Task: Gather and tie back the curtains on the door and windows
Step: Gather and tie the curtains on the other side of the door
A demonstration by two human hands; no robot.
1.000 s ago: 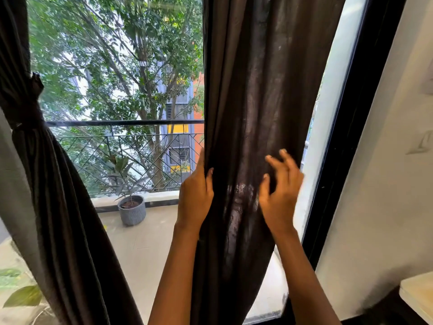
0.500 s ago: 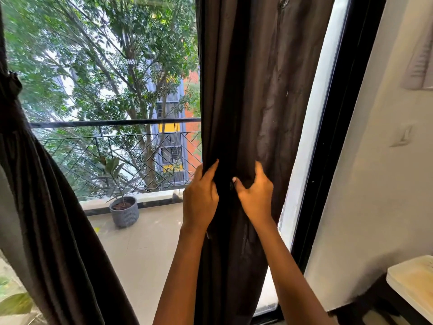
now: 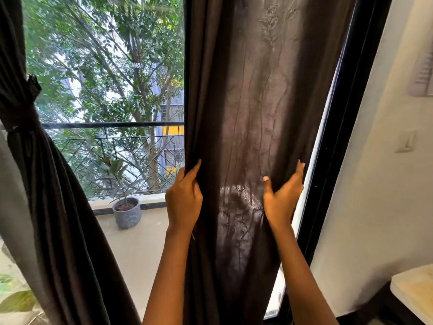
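A dark brown curtain (image 3: pixel 253 102) hangs loose in front of the right half of the glass door. My left hand (image 3: pixel 184 199) grips its left edge, fingers curled round the fold. At the same height, my right hand (image 3: pixel 282 198) holds the right edge, thumb in front of the cloth and fingers behind it. The fabric is spread flat between the two hands. At the far left a second dark curtain (image 3: pixel 46 207) is gathered and bound by a tie (image 3: pixel 21 118).
The black door frame (image 3: pixel 339 137) runs close to my right hand. Beyond it is a pale wall with a switch (image 3: pixel 406 141) and a white table corner (image 3: pixel 414 292). Outside, a potted plant (image 3: pixel 127 213) stands by the balcony railing (image 3: pixel 112 125).
Half a second ago my hands were close together on the curtain's middle. My right hand has moved out to the right edge, and the cloth is now spread wide.
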